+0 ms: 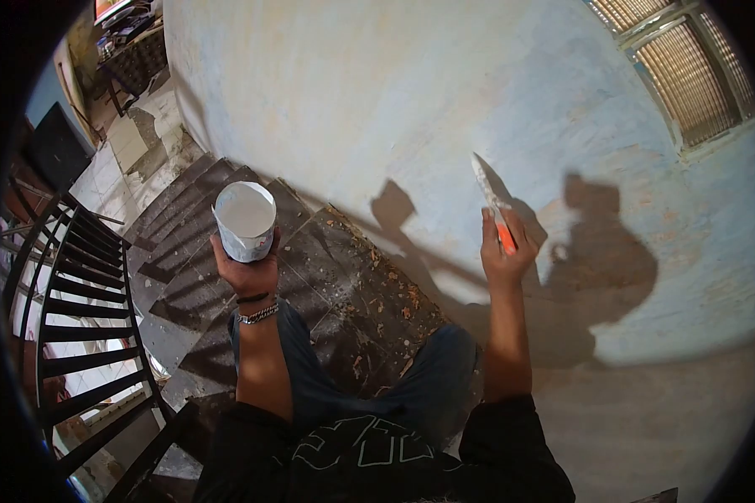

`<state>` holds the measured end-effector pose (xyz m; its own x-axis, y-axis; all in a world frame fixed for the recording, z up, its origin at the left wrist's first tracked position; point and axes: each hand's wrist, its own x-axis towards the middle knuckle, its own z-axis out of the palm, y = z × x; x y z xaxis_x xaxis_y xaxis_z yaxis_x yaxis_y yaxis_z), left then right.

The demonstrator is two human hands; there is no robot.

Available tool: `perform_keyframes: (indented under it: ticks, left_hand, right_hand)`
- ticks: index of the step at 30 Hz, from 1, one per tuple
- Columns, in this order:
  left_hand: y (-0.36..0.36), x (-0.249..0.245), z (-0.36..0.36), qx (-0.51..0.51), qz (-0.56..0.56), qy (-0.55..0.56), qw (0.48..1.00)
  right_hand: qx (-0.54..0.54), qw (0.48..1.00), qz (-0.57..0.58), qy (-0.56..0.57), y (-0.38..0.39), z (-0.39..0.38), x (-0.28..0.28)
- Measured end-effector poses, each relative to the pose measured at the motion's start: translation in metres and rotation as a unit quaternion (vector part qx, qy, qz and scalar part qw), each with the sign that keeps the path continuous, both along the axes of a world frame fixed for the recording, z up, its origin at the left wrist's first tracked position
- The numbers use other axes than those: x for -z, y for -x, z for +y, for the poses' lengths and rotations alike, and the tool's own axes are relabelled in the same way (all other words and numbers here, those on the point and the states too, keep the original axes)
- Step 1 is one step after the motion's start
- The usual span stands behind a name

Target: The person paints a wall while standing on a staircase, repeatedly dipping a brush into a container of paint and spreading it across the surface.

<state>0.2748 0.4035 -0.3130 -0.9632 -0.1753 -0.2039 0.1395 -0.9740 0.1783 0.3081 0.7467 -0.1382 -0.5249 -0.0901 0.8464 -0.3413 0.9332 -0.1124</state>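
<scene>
Left hand [245, 267] is gripping tub [245, 220] upright, keeping its white fill level; right hand [503, 251] is clasping scraper [488, 189], blade pointing at wall [377, 92].

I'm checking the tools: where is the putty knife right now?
Head view, right of centre: the putty knife is raised in the right hand, blade up near the pale wall, opposite the tub in the left hand.

Black top [369, 457] with pale outlined graphic on chest, sleeves [512, 427] ending at elbows. Blue-grey jeans [428, 377], faded at knees. 2 bands at wrist of left hand [246, 270]: 1 black cord [252, 298], 1 silver chain bracelet [258, 314].
</scene>
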Motion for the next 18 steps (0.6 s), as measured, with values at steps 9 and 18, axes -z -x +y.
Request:
perform_keyframes:
  ticks: [9, 18]
  left_hand:
    - [0.005, -0.002, 0.007, -0.005, -0.05, 0.021, 0.999]
    - [0.01, 0.005, 0.018, 0.017, -0.02, 0.044, 0.999]
  right_hand:
    - [0.037, 0.957, -0.255, 0.13, -0.053, 0.029, 0.18]
    - [0.076, 0.981, -0.074, 0.164, -0.1, 0.084, 0.104]
